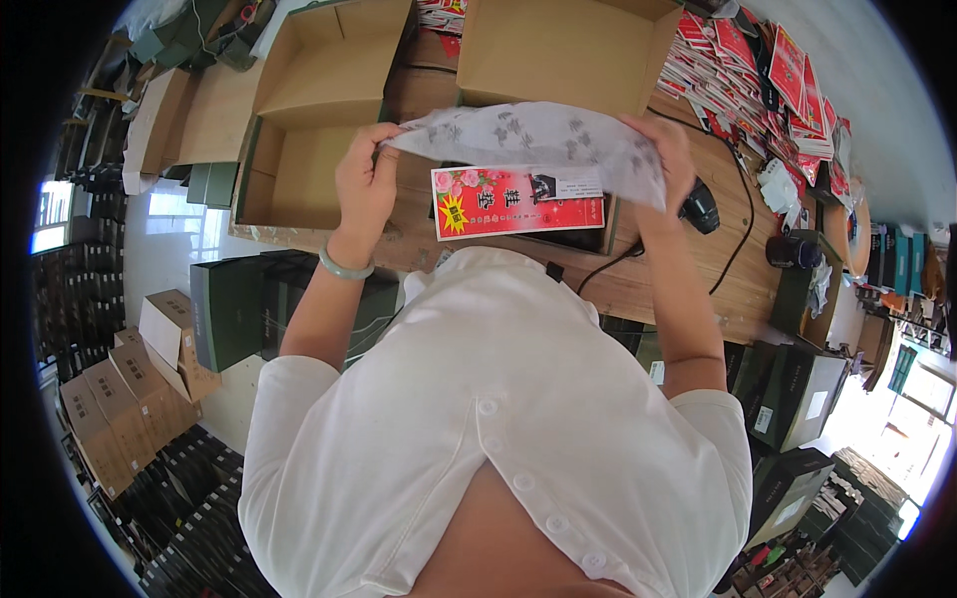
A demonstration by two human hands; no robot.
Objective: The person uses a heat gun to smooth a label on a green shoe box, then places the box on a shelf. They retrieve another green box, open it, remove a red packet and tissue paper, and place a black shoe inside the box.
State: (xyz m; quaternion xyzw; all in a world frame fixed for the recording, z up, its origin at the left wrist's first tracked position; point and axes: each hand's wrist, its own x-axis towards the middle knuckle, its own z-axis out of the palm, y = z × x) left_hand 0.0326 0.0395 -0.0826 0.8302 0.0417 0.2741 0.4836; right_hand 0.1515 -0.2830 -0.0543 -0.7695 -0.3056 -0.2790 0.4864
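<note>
A sheet of white tissue paper [528,135] with a grey printed pattern stretches between my two hands. My left hand [367,184] pinches its left corner between thumb and fingers. On the right, the paper's other end is gripped by my right hand [666,159], whose fingertips are partly hidden by the sheet. Just below the paper lies a flat red packet [518,214] with pink flowers and a yellow starburst. A small white label strip and a dark picture show on its upper right. The packet rests over an open shoebox [610,229], mostly covered from view.
An open, tan-lined green box [309,169] stands left on the wooden table [723,269]; a tan-lined box lid [568,50] stands behind the paper. Red packets [703,60] pile at the far right, near a black handheld device [700,206] and cable. Cartons [125,399] stand lower left.
</note>
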